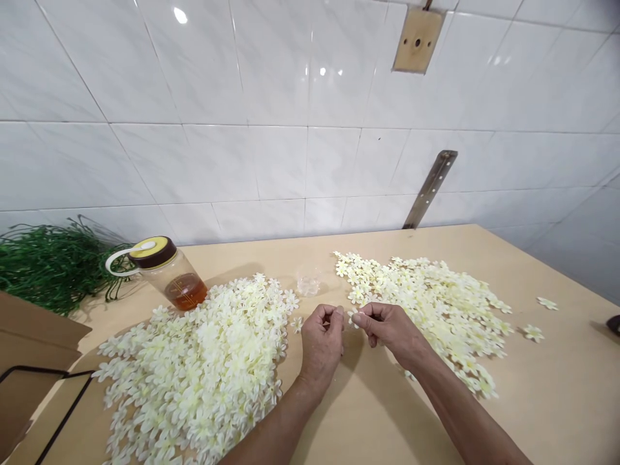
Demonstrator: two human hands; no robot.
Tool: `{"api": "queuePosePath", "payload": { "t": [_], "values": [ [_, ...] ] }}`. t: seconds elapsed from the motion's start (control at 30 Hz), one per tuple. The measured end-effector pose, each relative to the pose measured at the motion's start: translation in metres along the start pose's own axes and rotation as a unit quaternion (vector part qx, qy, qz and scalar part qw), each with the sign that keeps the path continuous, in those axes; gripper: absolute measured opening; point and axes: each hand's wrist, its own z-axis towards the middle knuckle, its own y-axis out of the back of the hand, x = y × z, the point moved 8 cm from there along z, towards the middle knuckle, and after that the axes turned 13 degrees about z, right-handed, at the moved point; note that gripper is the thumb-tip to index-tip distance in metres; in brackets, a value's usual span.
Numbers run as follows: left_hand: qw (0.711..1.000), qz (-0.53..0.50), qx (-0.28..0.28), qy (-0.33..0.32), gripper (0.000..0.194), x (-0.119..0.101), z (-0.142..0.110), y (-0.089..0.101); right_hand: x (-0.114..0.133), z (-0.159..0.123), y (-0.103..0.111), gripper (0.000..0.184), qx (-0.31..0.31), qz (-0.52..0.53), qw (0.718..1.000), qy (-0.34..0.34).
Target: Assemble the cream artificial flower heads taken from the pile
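Note:
My right hand (385, 326) pinches a small pale artificial flower (355, 318) between thumb and forefinger. Close beside it, my left hand (323, 342) is closed in a pinch, and whatever its fingers hold is too small to make out. A big heap of white-yellow artificial flowers (213, 368) lies left of my left hand. To the right, partly behind my right hand and forearm, spreads a flatter pile of similar flowers (436, 297). One loose flower (297, 324) rests just left of my left hand. Beyond my hands sits a small cluster of clear plastic (309, 284).
A bottle (167, 274) with amber liquid leans at the left heap's back edge. Green artificial stems (43, 265) and a cardboard box (33, 349) are at far left. The wooden table (557, 374) meets a tiled wall, where a metal bracket (431, 188) is fixed.

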Motion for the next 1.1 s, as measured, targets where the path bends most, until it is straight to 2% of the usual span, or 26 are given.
{"api": "queuePosePath", "payload": {
  "t": [0.23,0.53,0.83,1.0,1.1],
  "values": [
    [1.000,-0.011,-0.002,-0.009,0.032,0.003,0.001,0.000,-0.002,-0.002,-0.006,0.051,0.005,0.067,0.998,0.000],
    [1.000,0.000,0.009,0.003,0.034,0.002,0.000,-0.001,0.001,-0.005,-0.009,0.049,0.011,0.131,0.991,-0.010],
    [0.998,-0.027,0.020,0.043,0.041,0.004,-0.001,-0.001,0.012,-0.007,-0.017,0.048,0.023,0.126,0.992,-0.003],
    [0.998,-0.036,0.030,0.038,0.042,0.004,-0.001,-0.003,0.026,-0.013,-0.037,0.047,0.075,0.098,0.992,0.015],
    [0.994,-0.082,0.066,0.018,0.043,0.000,-0.004,-0.012,0.034,-0.016,-0.052,0.047,0.121,0.071,0.990,0.029]
  ]
}}
